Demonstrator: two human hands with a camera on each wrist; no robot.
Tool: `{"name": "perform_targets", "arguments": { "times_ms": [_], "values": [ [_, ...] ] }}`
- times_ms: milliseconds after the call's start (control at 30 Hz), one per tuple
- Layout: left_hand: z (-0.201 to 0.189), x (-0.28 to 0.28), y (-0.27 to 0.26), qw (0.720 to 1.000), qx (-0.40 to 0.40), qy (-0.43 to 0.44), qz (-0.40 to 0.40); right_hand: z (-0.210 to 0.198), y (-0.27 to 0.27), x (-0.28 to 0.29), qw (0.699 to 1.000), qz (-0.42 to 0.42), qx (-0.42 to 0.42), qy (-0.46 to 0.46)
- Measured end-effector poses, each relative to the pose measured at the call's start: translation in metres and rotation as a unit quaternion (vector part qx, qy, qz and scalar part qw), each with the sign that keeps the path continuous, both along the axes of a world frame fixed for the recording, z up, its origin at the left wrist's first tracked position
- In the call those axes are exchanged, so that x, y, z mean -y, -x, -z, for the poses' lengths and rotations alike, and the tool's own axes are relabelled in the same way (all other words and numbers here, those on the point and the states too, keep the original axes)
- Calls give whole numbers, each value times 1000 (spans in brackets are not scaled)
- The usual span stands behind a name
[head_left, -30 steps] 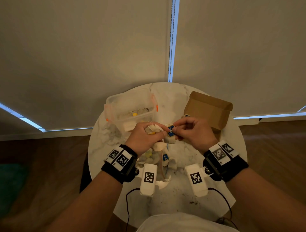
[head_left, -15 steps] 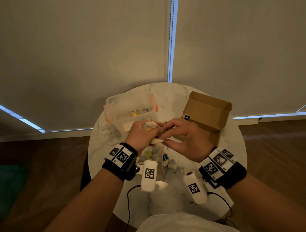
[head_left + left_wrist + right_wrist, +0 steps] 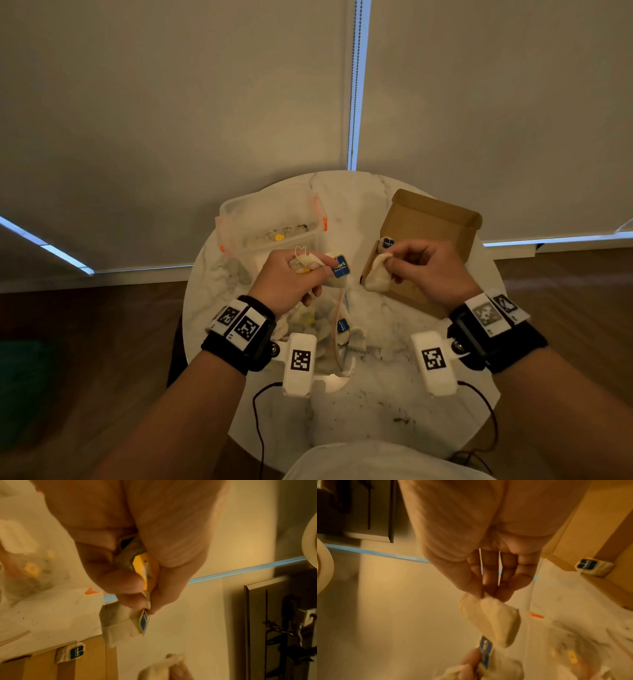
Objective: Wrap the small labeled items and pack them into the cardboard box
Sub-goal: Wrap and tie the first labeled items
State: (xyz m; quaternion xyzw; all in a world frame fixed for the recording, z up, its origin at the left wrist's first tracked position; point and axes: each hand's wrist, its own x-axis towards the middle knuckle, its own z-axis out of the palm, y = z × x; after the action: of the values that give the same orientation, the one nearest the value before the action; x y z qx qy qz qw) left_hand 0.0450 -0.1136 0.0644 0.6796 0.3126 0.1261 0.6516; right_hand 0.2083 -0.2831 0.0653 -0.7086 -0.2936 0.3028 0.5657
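My left hand (image 3: 323, 270) grips a bunch of pale tea bags (image 3: 118, 623) and pinches a blue label tag (image 3: 340, 266) between thumb and finger (image 3: 147, 609); a yellow tag (image 3: 140, 563) sits inside the fist. My right hand (image 3: 390, 262) pinches one folded tea bag (image 3: 376, 278) by its top (image 3: 488, 595), and the bag (image 3: 496, 618) hangs just left of the open cardboard box (image 3: 431, 222). Another blue-labelled tea bag (image 3: 386, 243) leans at the box's near left edge (image 3: 590, 566).
A clear plastic tub (image 3: 270, 219) with orange clips stands at the back left of the round marble table (image 3: 376, 404). A loose pile of tea bags and strings (image 3: 329, 325) lies between my wrists. Dark crumbs dot the table's near part.
My hands were together over the bunch. The right hand has pulled away to the right with one tea bag, up to the box. The left hand stays put with the bunch.
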Motion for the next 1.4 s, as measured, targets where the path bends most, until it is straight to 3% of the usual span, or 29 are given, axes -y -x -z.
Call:
{"name": "perform_targets", "arguments": {
  "times_ms": [167, 333, 500, 600, 967, 1200, 1400],
  "values": [
    [-1, 4, -3, 998, 11, -41, 54, 6, -2, -22, 996, 25, 16, 89],
    [0, 7, -3, 994, 3, -73, 78, 5, 14, -37, 998, -18, 25, 56],
    [1, 4, 0, 995, 3, -75, 72, 2, 18, -33, 998, -55, -18, 28],
    [3, 3, -1, 994, 1, -79, 78, 3, 18, -31, 995, -86, 23, 52],
    [16, 0, -11, 996, 14, -76, 43, 14, 10, -37, 995, -57, 56, 61],
    [30, -4, -22, 999, -9, -41, -6, 40, -5, -39, 997, -19, 16, 80],
    [46, -12, -38, 999, -35, -8, -20, 98, -81, -39, 977, 117, 1, 181]
  ]
}}
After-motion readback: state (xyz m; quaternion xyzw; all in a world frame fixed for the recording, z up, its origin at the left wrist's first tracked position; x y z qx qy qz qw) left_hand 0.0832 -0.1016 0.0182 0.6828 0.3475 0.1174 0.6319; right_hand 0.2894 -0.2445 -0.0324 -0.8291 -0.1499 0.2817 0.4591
